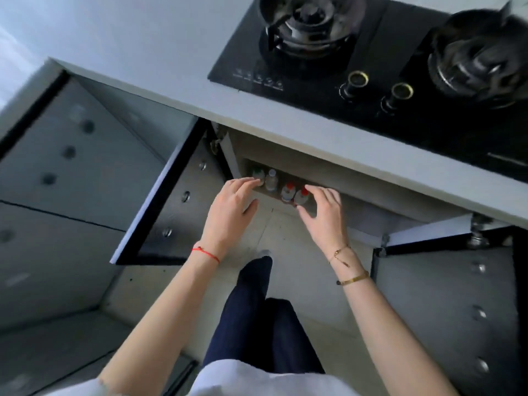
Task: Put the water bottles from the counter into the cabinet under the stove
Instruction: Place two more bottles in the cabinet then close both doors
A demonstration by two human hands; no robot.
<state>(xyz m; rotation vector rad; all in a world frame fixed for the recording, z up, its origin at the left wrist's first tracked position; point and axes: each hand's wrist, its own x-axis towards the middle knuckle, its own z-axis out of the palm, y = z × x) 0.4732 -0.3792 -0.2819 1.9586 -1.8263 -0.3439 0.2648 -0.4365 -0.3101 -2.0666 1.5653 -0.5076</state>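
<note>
Four small water bottles stand in a row at the front edge of the open cabinet [320, 174] under the stove: a green-capped bottle [256, 171], a white-capped bottle [271, 180] and two red-capped bottles [288, 191] [302, 197]. My left hand [231, 212] reaches in with fingers apart, its fingertips resting on the green-capped bottle. My right hand [325, 218] is cupped loosely around the rightmost red-capped bottle, with the fingers above the cap and the thumb below. Neither hand closes on a bottle. The bottles' lower parts are partly hidden.
Both cabinet doors stand open, the left door [177, 201] and the right door [445, 295]. Above is the pale counter [143, 52] with the black gas stove [371, 90]. A further door [71, 167] hangs open at left. My dark-trousered leg [254, 304] stands on the floor between the doors.
</note>
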